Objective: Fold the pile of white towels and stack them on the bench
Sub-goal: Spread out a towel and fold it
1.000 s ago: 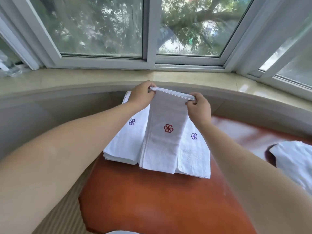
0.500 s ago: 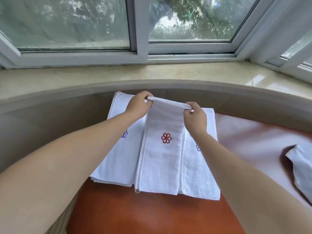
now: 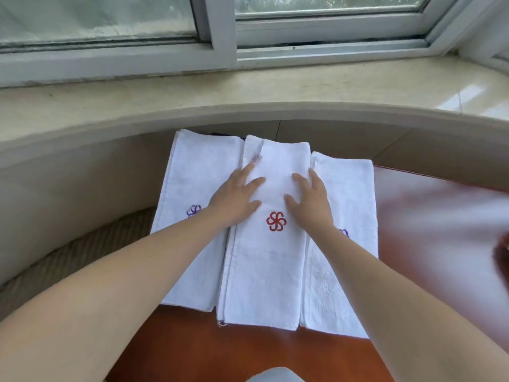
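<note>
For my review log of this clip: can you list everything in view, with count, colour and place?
Folded towels: three, white, side by side on the bench; the middle one bears a red flower mark, the outer two purple ones.
Bench: one, orange-brown, under the towels.
Window ledge: one, beige, curved, beyond the bench.
Window frames: grey-white, above the ledge.
Left hand: one, flat on the middle towel.
Right hand: one, flat on it too.

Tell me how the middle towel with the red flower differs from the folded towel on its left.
The middle towel bears a red flower; the left towel bears a purple one. The middle towel lies on top, overlapping the left towel's edge. Both hands press flat on the middle towel, the left hand also overlapping the left towel. Both are white, folded long.
</note>
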`<move>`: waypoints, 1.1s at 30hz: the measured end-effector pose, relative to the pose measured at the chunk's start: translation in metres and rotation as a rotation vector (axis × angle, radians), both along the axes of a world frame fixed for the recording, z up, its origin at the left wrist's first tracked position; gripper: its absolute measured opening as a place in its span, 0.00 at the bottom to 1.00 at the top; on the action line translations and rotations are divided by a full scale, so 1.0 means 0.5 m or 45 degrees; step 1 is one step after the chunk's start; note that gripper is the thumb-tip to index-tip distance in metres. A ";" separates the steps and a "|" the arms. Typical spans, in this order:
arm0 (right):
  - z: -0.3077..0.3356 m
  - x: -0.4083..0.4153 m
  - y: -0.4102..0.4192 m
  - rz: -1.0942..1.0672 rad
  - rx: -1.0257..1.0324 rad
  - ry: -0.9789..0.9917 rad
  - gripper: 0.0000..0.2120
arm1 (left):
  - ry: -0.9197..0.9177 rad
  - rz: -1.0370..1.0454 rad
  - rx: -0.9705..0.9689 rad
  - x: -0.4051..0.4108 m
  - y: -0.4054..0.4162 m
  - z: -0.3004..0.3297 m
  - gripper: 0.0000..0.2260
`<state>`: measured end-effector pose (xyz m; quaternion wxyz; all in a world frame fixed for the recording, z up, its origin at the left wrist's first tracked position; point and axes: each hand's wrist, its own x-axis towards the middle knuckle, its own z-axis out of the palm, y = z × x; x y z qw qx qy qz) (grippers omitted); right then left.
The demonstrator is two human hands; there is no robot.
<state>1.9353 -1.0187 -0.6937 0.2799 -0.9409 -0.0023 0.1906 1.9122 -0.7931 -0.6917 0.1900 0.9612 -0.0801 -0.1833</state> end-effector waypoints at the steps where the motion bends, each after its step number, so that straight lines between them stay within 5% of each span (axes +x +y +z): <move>1: 0.000 -0.006 -0.002 -0.008 -0.032 -0.031 0.28 | -0.042 0.013 0.001 -0.007 -0.003 0.000 0.27; 5: 0.016 -0.042 0.003 0.150 -0.250 -0.218 0.24 | -0.080 0.025 0.179 -0.044 -0.019 0.009 0.26; 10: 0.035 -0.178 -0.005 0.507 -0.263 -0.351 0.25 | -0.313 -0.332 0.189 -0.188 -0.026 0.016 0.25; 14: 0.037 -0.309 -0.020 0.496 -0.290 -0.197 0.26 | -0.002 -0.357 0.302 -0.302 -0.015 0.001 0.32; 17: 0.046 -0.406 -0.034 0.494 -0.303 -0.113 0.27 | 0.024 -0.368 0.293 -0.383 -0.008 0.002 0.39; 22: 0.071 -0.571 -0.059 0.430 -0.298 0.006 0.28 | 0.054 -0.212 0.362 -0.509 -0.009 0.017 0.29; 25: 0.083 -0.641 -0.076 0.496 -0.381 0.021 0.29 | 0.096 -0.094 0.395 -0.570 -0.024 0.041 0.33; 33: 0.167 -0.747 -0.157 0.426 -0.319 0.082 0.28 | 0.108 0.129 0.275 -0.699 -0.167 0.142 0.26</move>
